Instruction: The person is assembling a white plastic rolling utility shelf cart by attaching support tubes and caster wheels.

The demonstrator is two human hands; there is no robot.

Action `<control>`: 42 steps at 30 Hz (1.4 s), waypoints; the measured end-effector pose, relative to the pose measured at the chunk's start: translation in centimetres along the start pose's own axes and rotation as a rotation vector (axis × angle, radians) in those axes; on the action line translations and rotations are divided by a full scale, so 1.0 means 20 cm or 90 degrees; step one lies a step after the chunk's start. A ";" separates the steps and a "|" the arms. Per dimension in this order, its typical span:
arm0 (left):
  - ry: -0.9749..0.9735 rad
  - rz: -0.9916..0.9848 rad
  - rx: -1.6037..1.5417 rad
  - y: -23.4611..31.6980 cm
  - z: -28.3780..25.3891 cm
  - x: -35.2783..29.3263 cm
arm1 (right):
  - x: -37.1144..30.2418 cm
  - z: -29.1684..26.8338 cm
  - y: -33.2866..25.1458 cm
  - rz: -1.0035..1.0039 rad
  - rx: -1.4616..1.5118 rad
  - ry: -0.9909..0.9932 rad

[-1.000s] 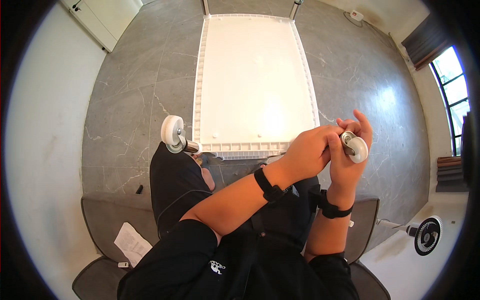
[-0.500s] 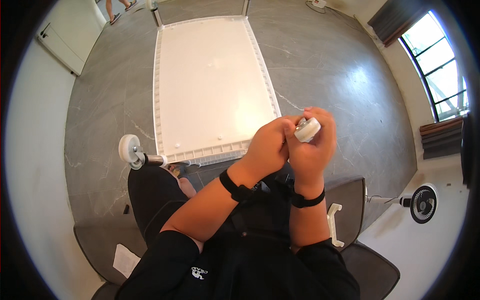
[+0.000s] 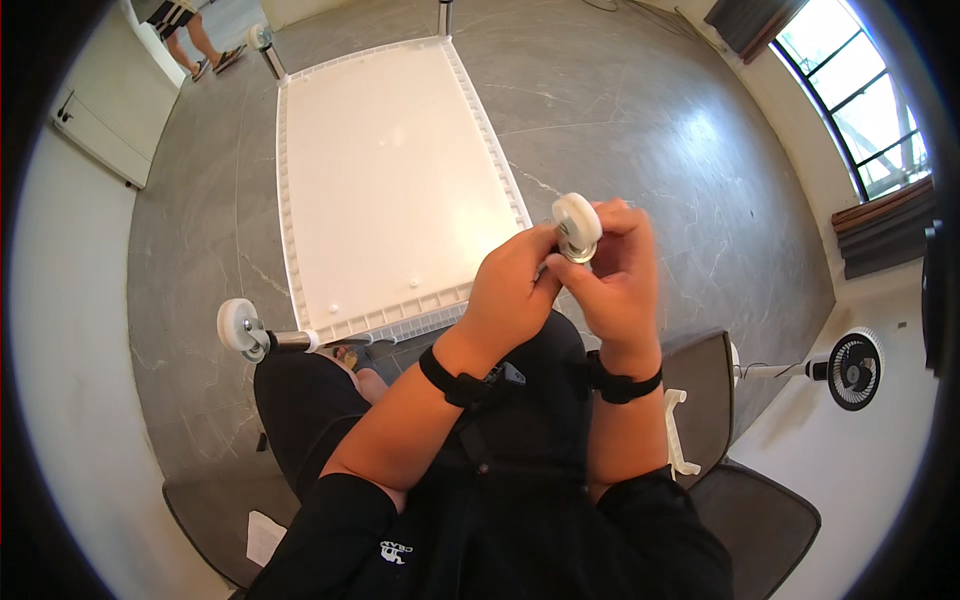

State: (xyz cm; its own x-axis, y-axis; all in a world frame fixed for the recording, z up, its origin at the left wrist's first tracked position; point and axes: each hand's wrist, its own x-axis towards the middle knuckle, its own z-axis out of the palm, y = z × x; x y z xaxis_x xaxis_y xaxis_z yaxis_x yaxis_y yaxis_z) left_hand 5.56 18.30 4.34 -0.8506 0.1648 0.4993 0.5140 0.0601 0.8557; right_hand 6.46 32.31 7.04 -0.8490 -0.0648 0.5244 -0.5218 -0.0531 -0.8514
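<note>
A caster [image 3: 577,222] with a white wheel and a metal bracket stands up between my two hands, beside the panel's near right corner. My right hand [image 3: 622,290] grips the caster, its thumb and curled fingers closed about the bracket's base. Closed right beside that base, my left hand [image 3: 508,288] hides whatever lies inside its fingers. Beyond my hands lies a white plastic shelf panel [image 3: 390,190] with a ribbed rim. At its near left corner, another caster [image 3: 240,328] sits on the end of a short metal leg [image 3: 290,341].
Farther off, metal legs rise at the panel's far corners, the left one bearing a caster [image 3: 260,38]. A cream plastic bracket [image 3: 677,432] and a white paper [image 3: 264,538] lie on the grey seat beside me. A fan [image 3: 856,369] stands right. Another person's legs [image 3: 195,45] show far left.
The caster has tipped up and shifted left, so more of its bracket shows. My fingers have moved down around its base. The view has shifted, and more of the other person's legs shows.
</note>
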 end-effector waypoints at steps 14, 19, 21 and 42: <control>0.015 0.032 0.008 -0.01 0.00 -0.01 | -0.01 0.05 -0.05 0.101 0.083 0.042; -0.002 -0.032 -0.033 0.02 0.00 0.00 | -0.05 0.15 0.01 0.063 -0.003 0.162; -0.015 -0.051 -0.047 0.03 0.00 0.00 | -0.07 0.19 0.02 0.056 -0.053 0.199; -0.042 -0.050 -0.137 -0.02 0.03 -0.02 | 0.05 -0.04 -0.10 0.135 0.227 -0.049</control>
State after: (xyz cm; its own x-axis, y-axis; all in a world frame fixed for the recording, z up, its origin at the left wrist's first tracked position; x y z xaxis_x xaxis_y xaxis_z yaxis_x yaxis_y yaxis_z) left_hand 5.68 18.80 3.77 -0.8741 0.2319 0.4269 0.4056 -0.1352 0.9040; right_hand 6.48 33.17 9.24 -0.9186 -0.1855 0.3489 -0.2631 -0.3716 -0.8903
